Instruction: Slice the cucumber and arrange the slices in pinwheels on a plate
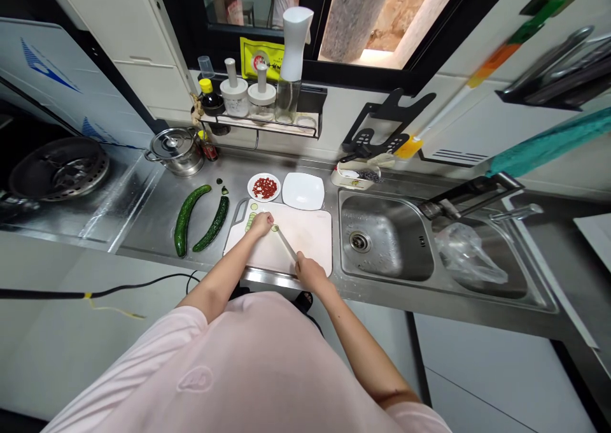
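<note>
**Knife Edge Working Close to Curled Fingers at Steel Kitchen Counter**

A person's right hand (308, 272) is gripping a kitchen knife (286, 243) in a closed fist that hides the handle, while the left hand (261, 224) is pressing its curled fingers over a short cucumber stub (275, 228) on a white cutting board (310, 242). The blade is pointing at that stub, just beside the fingertips, so a slip could cut them, and the risk is growing as the piece gets too small to hold. Thin cucumber slices (250, 221) are lying near the board's left edge, where they could slide off. Two whole cucumbers (200, 221) are resting beside the board on the stainless steel counter (233, 178).
</note>
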A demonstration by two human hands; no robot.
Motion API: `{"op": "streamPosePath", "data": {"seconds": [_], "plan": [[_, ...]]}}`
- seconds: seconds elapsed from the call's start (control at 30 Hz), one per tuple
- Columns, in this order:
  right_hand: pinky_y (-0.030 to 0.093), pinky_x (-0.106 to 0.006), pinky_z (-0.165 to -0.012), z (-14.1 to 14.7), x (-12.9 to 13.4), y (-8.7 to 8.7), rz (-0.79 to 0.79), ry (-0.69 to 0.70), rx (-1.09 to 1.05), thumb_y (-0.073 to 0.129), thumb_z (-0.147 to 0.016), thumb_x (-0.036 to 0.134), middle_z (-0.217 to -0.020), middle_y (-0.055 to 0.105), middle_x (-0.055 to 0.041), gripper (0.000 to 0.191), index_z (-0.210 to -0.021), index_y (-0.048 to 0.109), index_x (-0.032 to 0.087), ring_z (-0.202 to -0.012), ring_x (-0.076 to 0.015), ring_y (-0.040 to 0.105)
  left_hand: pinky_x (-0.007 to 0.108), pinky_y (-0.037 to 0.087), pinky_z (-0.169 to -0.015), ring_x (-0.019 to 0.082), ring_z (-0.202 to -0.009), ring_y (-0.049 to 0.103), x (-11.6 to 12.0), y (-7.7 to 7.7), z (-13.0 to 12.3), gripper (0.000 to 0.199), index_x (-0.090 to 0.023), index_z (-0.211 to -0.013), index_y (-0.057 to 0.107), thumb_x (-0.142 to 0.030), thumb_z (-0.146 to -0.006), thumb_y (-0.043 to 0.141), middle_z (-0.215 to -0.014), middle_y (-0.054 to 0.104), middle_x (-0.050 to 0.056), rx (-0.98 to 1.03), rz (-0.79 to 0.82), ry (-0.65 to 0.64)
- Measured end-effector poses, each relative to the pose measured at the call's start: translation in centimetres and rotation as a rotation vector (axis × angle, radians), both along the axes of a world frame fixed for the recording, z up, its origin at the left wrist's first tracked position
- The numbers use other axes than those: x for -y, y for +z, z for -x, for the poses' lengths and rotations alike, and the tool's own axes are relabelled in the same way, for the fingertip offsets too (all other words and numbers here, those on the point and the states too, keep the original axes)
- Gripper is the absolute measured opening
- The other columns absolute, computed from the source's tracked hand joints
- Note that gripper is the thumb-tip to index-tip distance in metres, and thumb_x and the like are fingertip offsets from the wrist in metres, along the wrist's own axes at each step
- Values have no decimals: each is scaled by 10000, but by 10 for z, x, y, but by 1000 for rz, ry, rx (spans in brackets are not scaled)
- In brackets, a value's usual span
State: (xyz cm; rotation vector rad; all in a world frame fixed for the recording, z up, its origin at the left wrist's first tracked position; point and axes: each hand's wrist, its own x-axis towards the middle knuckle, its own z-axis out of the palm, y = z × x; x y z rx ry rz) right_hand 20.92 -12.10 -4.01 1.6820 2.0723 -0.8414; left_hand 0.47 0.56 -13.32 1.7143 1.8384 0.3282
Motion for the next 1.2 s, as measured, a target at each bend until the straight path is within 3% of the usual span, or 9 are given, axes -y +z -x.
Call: {"op": "streamPosePath", "data": {"seconds": [0.4,0.87,1.2], "plan": [[340,-261,-623,-10,14,-2,27,-19,19,319,-923,224,-942,648,-110,226,-1119,429,202,-844,-224,621,221,415,-744,145,-843,593,2,6,-1,188,-181,-877,677,-136,-761,537,-919,692,41,-8,36,11],[357,-270,-651,4,-3,-1,3,-8,-22,308,-935,244,-984,646,-126,241,-1137,426,187,-889,-230,620,229,403,-714,142,-792,582,1,1,0,166,-182,-851,671,-143,-746,548,-871,683,37,-3,22,10],[362,-277,-644,2,1,-3,14,-9,0,309,-922,233,-987,648,-124,257,-1145,430,192,-881,-234,618,221,406,-708,137,-801,586,1,4,-1,170,-180,-855,673,-126,-741,559,-894,684,37,-24,19,2]]}}
